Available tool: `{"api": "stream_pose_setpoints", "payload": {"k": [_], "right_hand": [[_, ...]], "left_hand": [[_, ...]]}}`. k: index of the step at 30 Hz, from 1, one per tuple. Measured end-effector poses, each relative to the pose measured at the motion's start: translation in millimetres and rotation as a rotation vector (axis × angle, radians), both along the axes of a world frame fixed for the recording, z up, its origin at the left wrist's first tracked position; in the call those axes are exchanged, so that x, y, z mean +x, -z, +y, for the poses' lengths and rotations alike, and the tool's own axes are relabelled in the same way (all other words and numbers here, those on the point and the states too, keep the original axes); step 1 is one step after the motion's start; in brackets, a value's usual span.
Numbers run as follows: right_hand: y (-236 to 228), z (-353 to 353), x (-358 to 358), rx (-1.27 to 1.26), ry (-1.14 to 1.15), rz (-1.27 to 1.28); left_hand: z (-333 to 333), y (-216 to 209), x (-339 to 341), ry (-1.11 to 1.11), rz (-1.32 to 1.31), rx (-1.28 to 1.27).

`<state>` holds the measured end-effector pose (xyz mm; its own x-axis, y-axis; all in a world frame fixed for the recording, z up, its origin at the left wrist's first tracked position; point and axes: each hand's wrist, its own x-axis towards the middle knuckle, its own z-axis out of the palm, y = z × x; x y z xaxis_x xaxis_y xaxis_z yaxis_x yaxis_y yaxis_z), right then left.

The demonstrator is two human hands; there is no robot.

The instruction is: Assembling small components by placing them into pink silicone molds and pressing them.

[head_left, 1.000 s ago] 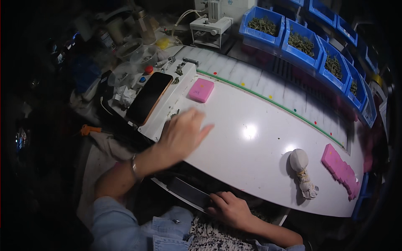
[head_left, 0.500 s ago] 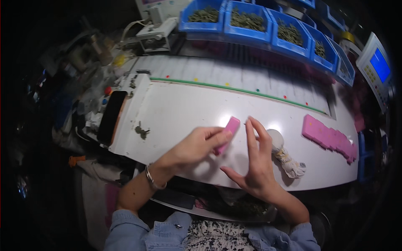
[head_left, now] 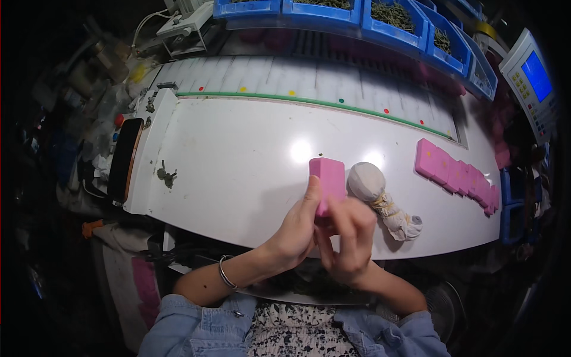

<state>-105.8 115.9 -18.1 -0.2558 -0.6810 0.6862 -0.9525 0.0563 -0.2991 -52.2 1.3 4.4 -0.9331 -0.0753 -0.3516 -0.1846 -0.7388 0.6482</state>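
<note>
A pink rectangular block (head_left: 328, 174) stands tilted up above the white worktop. My left hand (head_left: 295, 231) is closed on it, the thumb laid along its left side. My right hand (head_left: 351, 238) has its fingers bent in against the block's lower right end, closed on that end; the fingertips are partly hidden. Just right of the block lies a round white cloth pouch (head_left: 367, 181), its neck bound with thin yellowish bands and its loose end bunched.
A row of pink blocks (head_left: 449, 169) lies at the right of the worktop (head_left: 238, 154). Dark green bits (head_left: 167, 175) and a phone (head_left: 126, 159) sit at left. Blue bins (head_left: 395, 30) of greenish pieces hang over the back. A control panel (head_left: 529, 83) stands far right.
The pink block has turned so its broad face shows. My right hand, spread and apart from it before, has come left onto its lower end. The whole view has shifted.
</note>
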Motion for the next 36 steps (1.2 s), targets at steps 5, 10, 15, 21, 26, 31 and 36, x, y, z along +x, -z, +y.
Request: {"api": "stream_pose_setpoints", "payload": {"k": [5,10,15,21,26,31,36], "right_hand": [[-31.9,-2.5,-24.2,0.040,0.071,-0.226],[-26.7,2.4,-15.9,-0.005,0.039,-0.271],[-18.6,5.8,-9.1,-0.044,0.197,-0.074],[-12.8,12.7,9.9,-0.112,0.146,0.210],[-12.3,20.9,22.6,-0.048,-0.127,-0.008],[-46.9,6.5,-15.7,-0.162,0.080,-0.765],[-46.7,8.4,-23.8,-0.051,0.062,-0.976]], "left_hand": [[-4.2,-4.7,2.8,0.098,0.083,-0.266],[5.2,-7.1,5.2,0.045,0.057,-0.184],[7.1,0.4,5.8,0.083,0.013,-0.162],[2.5,10.3,-4.3,-0.013,-0.066,0.001],[-8.1,16.3,-7.4,-0.061,0.016,0.240],[2.2,2.2,2.1,-0.017,0.007,-0.199],[1.7,1.6,5.0,0.027,0.063,-0.266]]}}
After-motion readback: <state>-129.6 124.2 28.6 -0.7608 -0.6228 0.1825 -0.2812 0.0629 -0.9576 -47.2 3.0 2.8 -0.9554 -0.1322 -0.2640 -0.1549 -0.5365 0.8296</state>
